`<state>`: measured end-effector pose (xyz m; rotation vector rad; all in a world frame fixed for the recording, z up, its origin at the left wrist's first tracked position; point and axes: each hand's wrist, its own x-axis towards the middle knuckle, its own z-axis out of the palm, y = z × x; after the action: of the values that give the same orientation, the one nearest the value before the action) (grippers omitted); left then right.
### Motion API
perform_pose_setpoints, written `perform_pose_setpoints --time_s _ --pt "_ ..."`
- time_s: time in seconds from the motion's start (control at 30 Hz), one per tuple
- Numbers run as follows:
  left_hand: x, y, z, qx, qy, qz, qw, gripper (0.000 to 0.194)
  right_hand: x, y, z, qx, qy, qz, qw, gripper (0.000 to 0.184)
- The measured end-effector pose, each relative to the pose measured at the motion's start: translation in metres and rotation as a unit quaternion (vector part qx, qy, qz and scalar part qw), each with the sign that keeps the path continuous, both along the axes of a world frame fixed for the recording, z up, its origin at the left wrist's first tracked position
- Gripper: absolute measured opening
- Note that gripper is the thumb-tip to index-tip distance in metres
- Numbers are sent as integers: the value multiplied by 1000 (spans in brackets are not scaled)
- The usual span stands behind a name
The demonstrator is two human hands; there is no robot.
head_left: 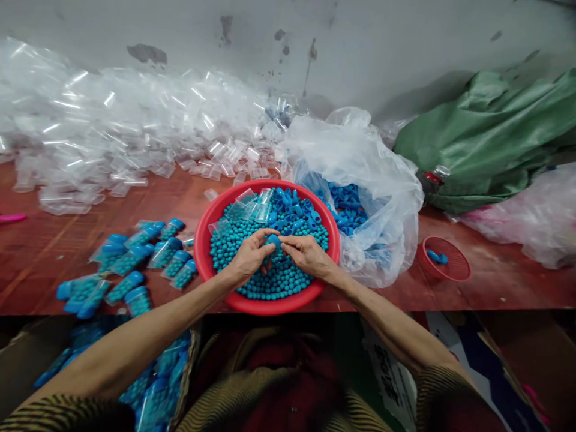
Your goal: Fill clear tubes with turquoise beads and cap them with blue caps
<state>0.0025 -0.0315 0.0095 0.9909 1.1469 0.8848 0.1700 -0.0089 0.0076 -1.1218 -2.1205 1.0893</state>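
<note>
Over a red basin (pixel 204 255) of small turquoise beads (pixel 274 285), my two hands meet at a blue cap (pixel 273 242). My left hand (pixel 252 255) is closed around it, thumb and index finger at its sides. The fingertips of my right hand (pixel 309 253) pinch at the cap's right edge. Whether a clear tube sits beneath the cap is hard to make out. Several clear plastic tubes (pixel 263 207) and loose blue caps (pixel 294 207) lie on the beads toward the basin's far side.
Bead-filled, blue-capped tubes (pixel 130 261) lie left of the basin; more fill a box (pixel 191 360) below the table edge. Clear empty tubes (pixel 112 126) are heaped behind. A plastic bag (pixel 382 198) of blue caps and a small red basket (pixel 450 270) stand right. Green sacking (pixel 486 138) lies beyond.
</note>
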Motion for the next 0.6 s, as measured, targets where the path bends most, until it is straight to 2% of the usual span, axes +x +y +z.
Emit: perform_pose_setpoints --time_s 0.07,0.2,0.33,0.43,0.53,0.6 --pt "0 0 -1 -13 -3 -3 1000 42 -2 -1 -2 0 -3 13 1000 27" --pt "-2 1 -1 -26 -13 6 1000 46 -5 1 1 -56 0 -1 998 26" --pt "-6 3 1 -23 -20 -6 1000 52 2 11 15 -165 39 20 985 30" --pt "-7 4 1 13 -15 -27 999 49 6 19 23 -232 104 -21 967 30" --pt "-5 4 0 63 14 -51 997 44 4 20 22 -233 143 -98 957 44" --pt "-3 3 -1 81 26 -50 995 46 -1 16 18 -183 133 -116 967 45"
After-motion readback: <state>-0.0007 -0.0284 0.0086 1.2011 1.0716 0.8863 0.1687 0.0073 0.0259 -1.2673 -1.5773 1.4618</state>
